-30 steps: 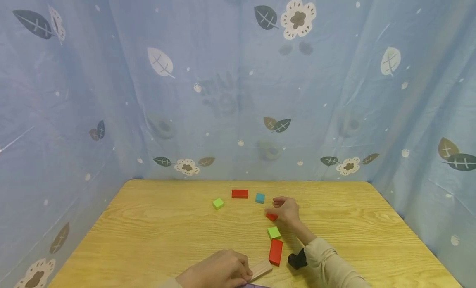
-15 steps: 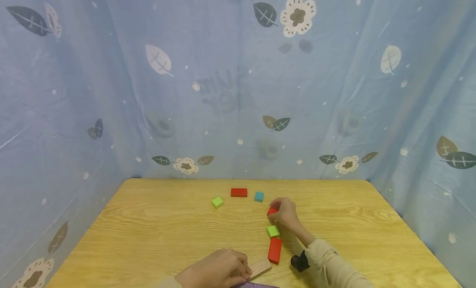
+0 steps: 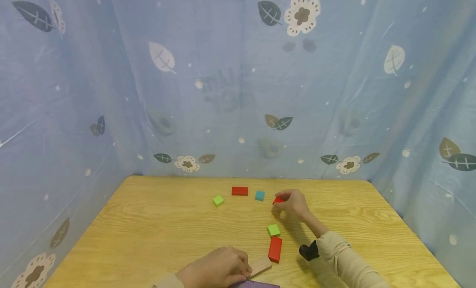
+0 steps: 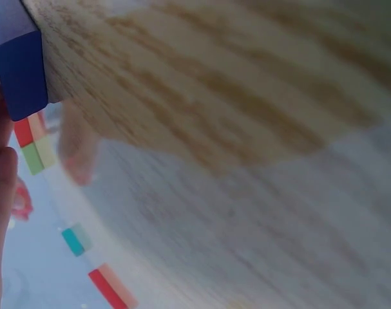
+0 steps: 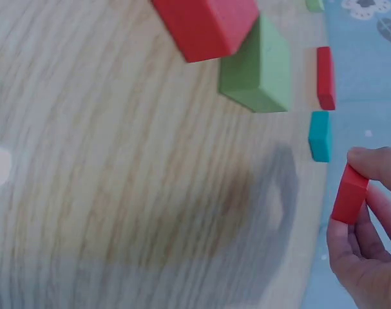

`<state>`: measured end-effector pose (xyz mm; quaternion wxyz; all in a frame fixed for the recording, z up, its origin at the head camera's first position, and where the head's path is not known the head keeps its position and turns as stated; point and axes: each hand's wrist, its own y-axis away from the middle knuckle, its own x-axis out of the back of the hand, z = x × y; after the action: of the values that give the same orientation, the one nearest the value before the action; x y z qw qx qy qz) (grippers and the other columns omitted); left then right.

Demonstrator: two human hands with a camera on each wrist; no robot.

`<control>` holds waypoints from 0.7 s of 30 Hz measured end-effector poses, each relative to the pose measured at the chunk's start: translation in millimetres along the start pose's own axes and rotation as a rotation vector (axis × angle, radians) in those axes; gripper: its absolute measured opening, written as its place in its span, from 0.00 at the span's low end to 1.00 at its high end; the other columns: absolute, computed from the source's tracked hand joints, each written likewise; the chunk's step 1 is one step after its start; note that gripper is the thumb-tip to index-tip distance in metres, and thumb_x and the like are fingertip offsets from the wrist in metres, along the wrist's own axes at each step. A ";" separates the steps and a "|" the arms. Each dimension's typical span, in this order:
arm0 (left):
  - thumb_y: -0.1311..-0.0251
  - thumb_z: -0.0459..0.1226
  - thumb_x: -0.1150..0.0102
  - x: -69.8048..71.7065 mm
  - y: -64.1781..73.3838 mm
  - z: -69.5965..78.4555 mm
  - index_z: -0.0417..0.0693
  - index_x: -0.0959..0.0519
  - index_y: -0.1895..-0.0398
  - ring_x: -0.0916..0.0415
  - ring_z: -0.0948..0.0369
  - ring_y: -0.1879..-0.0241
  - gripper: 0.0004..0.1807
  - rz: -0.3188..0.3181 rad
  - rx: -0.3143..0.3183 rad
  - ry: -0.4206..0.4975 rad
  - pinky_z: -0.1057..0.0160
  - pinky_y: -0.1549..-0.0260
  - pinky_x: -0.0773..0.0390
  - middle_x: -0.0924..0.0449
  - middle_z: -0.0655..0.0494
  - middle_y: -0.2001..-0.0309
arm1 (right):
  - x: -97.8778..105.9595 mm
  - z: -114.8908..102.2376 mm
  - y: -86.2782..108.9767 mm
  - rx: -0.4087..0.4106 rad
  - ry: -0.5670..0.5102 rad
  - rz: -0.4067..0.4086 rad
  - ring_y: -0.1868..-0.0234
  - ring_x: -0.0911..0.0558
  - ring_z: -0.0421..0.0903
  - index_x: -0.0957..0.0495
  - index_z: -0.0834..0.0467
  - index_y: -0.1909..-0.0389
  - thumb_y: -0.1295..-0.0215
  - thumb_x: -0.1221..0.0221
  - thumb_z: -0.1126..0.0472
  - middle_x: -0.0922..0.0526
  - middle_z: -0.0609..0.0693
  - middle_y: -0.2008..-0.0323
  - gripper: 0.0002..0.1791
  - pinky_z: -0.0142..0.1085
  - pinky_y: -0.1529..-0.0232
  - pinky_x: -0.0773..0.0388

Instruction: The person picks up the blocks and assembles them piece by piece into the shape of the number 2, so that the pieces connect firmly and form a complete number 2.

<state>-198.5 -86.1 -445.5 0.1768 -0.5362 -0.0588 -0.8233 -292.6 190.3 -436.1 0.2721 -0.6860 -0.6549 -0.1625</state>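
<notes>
In the head view my right hand (image 3: pixel 295 203) pinches a small red block (image 3: pixel 277 200) between thumb and fingers. The right wrist view shows the same red block (image 5: pixel 350 194) with the thumb on its top end and fingers at its lower end. Just left of it stands a blue block (image 3: pixel 260 196). At the front, my left hand (image 3: pixel 219 267) lies with curled fingers at a purple block (image 3: pixel 256 284) and beside a plain wooden strip (image 3: pixel 261 267). In the left wrist view the fingertips are against the purple block (image 4: pixel 22 76). Most of the grip is hidden.
Nearer me, a green block (image 3: pixel 273 230) stands behind a long red block (image 3: pixel 275 249), close to the strip. Farther back lie another long red block (image 3: pixel 239 191) and a green block (image 3: pixel 218 201). A patterned blue curtain (image 3: pixel 223 94) surrounds the wooden table (image 3: pixel 148 238).
My right hand has taken hold of the small red block and moved it back and slightly right, away from the green block. The left hand has stayed in place.
</notes>
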 end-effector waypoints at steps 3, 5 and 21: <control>0.37 0.36 0.40 0.5 -0.4 0.0 0.50 0.13 0.59 0.27 0.80 0.59 0.08 -0.003 0.000 0.006 0.84 0.62 0.30 0.20 0.69 0.60 | 2.8 -3.3 -1.2 0.014 -0.031 -0.008 0.61 0.17 0.52 0.17 0.69 0.58 0.51 0.30 0.70 0.15 0.59 0.61 0.16 0.36 0.64 0.19; 0.37 0.36 0.40 0.0 -0.7 -0.1 0.49 0.14 0.58 0.27 0.80 0.59 0.08 0.001 -0.012 0.002 0.84 0.62 0.30 0.20 0.68 0.60 | 4.7 -5.0 -1.4 0.029 -0.052 -0.022 0.59 0.17 0.54 0.18 0.70 0.57 0.50 0.31 0.70 0.16 0.60 0.60 0.17 0.37 0.62 0.19; 0.37 0.37 0.39 -1.3 0.3 -0.8 0.50 0.13 0.59 0.26 0.79 0.59 0.08 0.024 -0.014 -0.013 0.83 0.62 0.29 0.20 0.68 0.60 | 3.5 -27.8 6.2 0.148 -0.242 -0.211 0.57 0.18 0.54 0.20 0.71 0.53 0.47 0.32 0.70 0.18 0.64 0.55 0.19 0.32 0.62 0.19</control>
<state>-198.6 -86.3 -447.0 0.1826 -0.5432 -0.0477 -0.8181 -282.5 176.9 -412.8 0.2227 -0.6062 -0.7613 -0.0575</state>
